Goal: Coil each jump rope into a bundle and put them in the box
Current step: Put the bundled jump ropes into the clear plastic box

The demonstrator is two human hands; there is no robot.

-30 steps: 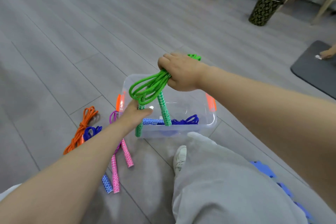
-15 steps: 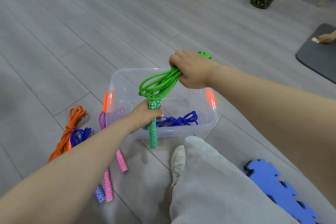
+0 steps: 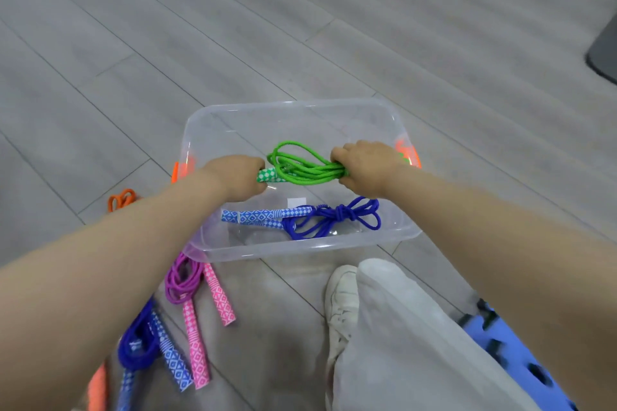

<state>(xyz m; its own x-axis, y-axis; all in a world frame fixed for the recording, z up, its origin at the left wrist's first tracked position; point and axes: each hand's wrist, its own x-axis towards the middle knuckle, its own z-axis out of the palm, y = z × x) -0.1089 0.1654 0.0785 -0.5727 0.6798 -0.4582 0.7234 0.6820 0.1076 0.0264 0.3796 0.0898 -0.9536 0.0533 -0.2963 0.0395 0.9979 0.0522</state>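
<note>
A clear plastic box [image 3: 293, 107] with orange latches sits on the grey floor in front of me. Both hands hold a coiled green jump rope [image 3: 300, 167] low inside the box. My left hand [image 3: 238, 178] grips its green patterned handles. My right hand [image 3: 365, 167] grips the bundled cord at the other end. A bundled blue jump rope [image 3: 300, 218] lies on the box's bottom near the front wall. To the left of the box lie a pink rope [image 3: 197, 297], a second blue rope [image 3: 150, 344] and an orange rope [image 3: 122, 198].
My leg in light trousers and a white shoe [image 3: 340, 304] sit just in front of the box. A blue foam mat piece [image 3: 521, 360] lies at the lower right. A dark mat [image 3: 606, 53] is at the right edge.
Both hands have lowered the green rope from above the box down into it, turning it level. The view has tilted downward and closer to the box.
</note>
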